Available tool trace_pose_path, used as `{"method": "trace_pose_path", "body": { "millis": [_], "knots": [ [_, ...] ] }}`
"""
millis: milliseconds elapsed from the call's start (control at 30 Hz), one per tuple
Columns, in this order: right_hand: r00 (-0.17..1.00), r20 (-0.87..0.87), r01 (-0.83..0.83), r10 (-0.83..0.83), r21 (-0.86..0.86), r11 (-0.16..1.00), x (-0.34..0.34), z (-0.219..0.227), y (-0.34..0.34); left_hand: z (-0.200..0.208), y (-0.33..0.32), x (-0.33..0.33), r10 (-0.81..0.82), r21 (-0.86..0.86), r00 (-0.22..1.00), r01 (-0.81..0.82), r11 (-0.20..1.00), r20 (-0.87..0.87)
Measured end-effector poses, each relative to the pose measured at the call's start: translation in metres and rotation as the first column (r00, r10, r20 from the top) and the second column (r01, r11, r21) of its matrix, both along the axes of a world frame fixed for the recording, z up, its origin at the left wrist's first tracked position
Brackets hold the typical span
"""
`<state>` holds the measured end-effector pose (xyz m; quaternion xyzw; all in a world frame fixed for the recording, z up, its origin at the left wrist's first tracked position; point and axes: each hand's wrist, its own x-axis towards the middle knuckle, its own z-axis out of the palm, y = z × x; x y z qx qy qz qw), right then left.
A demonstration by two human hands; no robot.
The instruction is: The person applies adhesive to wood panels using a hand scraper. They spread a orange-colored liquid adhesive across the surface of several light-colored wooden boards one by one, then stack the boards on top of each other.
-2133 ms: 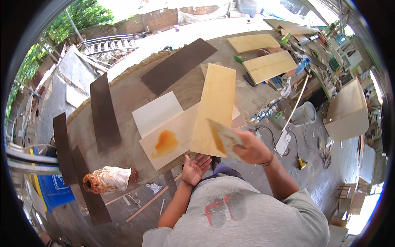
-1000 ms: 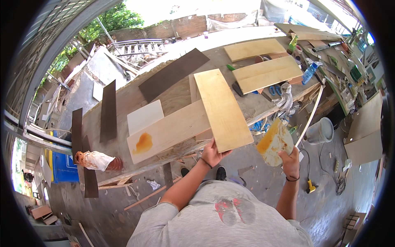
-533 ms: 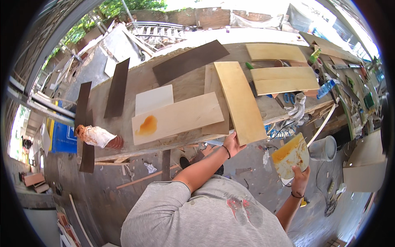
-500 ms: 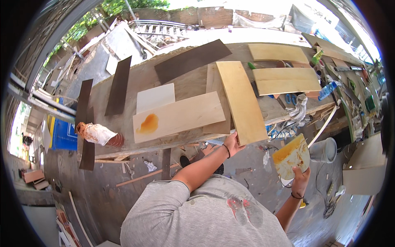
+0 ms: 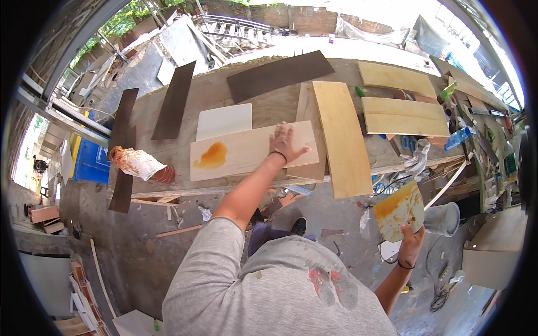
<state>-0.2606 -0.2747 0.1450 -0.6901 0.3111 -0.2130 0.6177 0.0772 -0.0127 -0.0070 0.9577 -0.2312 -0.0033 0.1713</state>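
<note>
My left hand (image 5: 284, 144) lies with fingers spread on the right part of a pale wooden board (image 5: 249, 154). An amber puddle of what looks like glue (image 5: 213, 155) sits near that board's left end. Off the bench's front edge, my right hand (image 5: 412, 245) grips the lower edge of a flat, pale spreader-like sheet (image 5: 404, 211) smeared with amber. A long yellowish board (image 5: 343, 140) lies just right of my left hand, partly over another light board (image 5: 305, 120). Behind the pale board is a white panel (image 5: 224, 121).
Dark strips (image 5: 174, 101) and a dark board (image 5: 280, 75) lie on the workbench. A wrapped, stained container (image 5: 140, 164) rests at its left front. Two yellowish boards (image 5: 404, 116), a plastic bottle (image 5: 458, 138) and blue-handled scissors (image 5: 409, 144) are at right. A bucket (image 5: 443, 218) stands below.
My left hand has left the near end of the long yellowish board and moved left onto the pale board, its fingers now spread. My right hand still holds the smeared sheet. The view has shifted slightly.
</note>
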Motion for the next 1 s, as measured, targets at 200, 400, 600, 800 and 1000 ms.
{"method": "trace_pose_path", "body": {
  "millis": [200, 400, 600, 800, 1000],
  "knots": [
    [1.0, 0.016, -0.008, 0.008, -0.005, 1.0, -0.004, -0.002, 0.001, 0.026, -0.004, 0.011, 0.175, 0.33, 0.948, -0.081, 0.94, -0.265],
    [0.996, 0.015, 0.086, -0.086, -0.027, 0.996, -0.012, -0.004, 0.007, 0.0, -0.004, 0.0, 0.31, 0.251, 0.937, -0.265, 0.931, -0.16],
    [0.998, 0.027, 0.053, -0.053, 0.013, 0.999, -0.011, -0.005, 0.013, -0.014, 0.027, -0.014, 0.202, 0.224, 0.976, -0.18, 0.958, -0.077],
    [0.998, 0.03, -0.059, 0.059, -0.005, 0.998, -0.003, -0.006, 0.004, -0.024, 0.072, 0.0, 0.286, 0.1, 0.954, -0.294, 0.951, 0.09],
    [0.997, 0.063, -0.039, 0.042, -0.035, 0.999, 0.007, -0.009, 0.004, -0.021, 0.058, -0.042, -0.122, 0.271, 0.987, 0.146, 0.951, -0.104]
  ]
}}
